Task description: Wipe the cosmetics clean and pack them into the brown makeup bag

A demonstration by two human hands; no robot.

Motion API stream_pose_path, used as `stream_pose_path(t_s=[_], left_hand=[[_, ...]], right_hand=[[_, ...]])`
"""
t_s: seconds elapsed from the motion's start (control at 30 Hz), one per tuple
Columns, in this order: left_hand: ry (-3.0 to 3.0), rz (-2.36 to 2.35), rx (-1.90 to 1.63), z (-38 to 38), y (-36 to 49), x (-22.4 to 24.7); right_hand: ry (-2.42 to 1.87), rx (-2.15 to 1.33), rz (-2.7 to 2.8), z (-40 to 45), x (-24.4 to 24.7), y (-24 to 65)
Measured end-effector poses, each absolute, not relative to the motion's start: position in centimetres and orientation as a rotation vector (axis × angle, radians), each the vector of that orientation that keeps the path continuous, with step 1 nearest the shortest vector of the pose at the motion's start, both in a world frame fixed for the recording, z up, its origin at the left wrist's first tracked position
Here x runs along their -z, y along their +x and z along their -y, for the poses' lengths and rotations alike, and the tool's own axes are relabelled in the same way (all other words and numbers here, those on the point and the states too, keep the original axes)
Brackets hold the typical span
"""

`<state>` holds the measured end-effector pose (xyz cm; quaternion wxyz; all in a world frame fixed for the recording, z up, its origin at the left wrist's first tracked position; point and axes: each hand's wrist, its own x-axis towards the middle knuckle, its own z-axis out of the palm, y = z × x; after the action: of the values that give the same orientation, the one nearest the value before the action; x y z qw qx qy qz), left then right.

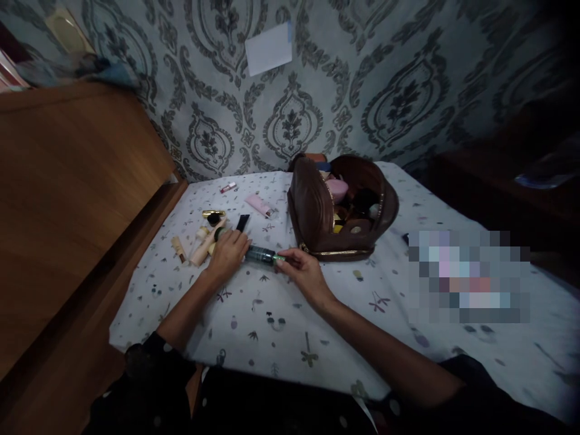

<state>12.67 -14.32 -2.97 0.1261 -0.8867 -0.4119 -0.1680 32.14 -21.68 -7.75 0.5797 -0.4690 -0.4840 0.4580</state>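
Note:
A dark, slim bottle (260,254) with a green end lies across the space between my hands, just above the printed cloth. My left hand (229,252) is closed over its left part, palm down, hiding that end. At the green end, my right hand (302,270) pinches with thumb and fingertips. Around my left hand lie a black tube (243,222), a gold tube (213,213), a beige tube (179,249) and several other cosmetics, partly covered by the hand. A pink tube (258,205) and a small lipstick-like item (228,187) lie farther back.
An open brown bag (310,202) with a gold zip, full of cosmetics, stands right of centre. The printed cloth (272,338) covers the surface. Wooden furniture (77,181) rises at left, patterned wall (290,115) behind. A blurred-out patch (469,277) lies at right.

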Motion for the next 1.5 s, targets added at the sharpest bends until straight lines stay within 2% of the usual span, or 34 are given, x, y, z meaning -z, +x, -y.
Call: stream_pose_path(t_s=[0.2, 0.3, 0.57, 0.9, 1.03, 1.17, 1.33, 1.5], left_hand=[[-2.821, 0.995, 0.501, 16.9, 15.9, 1.5], [-2.927, 1.092, 0.414, 16.6, 15.9, 0.9], [-2.886, 1.412, 0.558, 14.2, 10.5, 2.3], [-2.744, 1.321, 0.614, 15.5, 9.8, 3.6], [-2.763, 1.129, 0.55, 16.9, 11.8, 3.0], [-3.003, 1.014, 0.466, 17.8, 14.0, 1.3], [-3.42, 1.146, 0.218, 15.7, 13.1, -0.5], [-3.8, 1.372, -0.052, 13.7, 9.4, -0.5]], right_hand=[[-1.078, -0.762, 1.447, 22.9, 7.0, 31.9], [-1.056, -0.727, 1.503, 23.2, 6.7, 31.9], [-1.071, -0.931, 1.355, 22.5, 7.2, 32.2], [-1.109, -1.25, 1.067, 21.7, 8.0, 32.3], [-1.081, -1.116, 1.208, 22.4, 7.5, 31.8], [-1.064, -0.794, 1.521, 23.3, 6.9, 31.8], [-0.881, -0.532, 1.784, 23.7, 6.7, 32.4], [-0.799, -0.494, 1.862, 23.3, 6.6, 33.0]])
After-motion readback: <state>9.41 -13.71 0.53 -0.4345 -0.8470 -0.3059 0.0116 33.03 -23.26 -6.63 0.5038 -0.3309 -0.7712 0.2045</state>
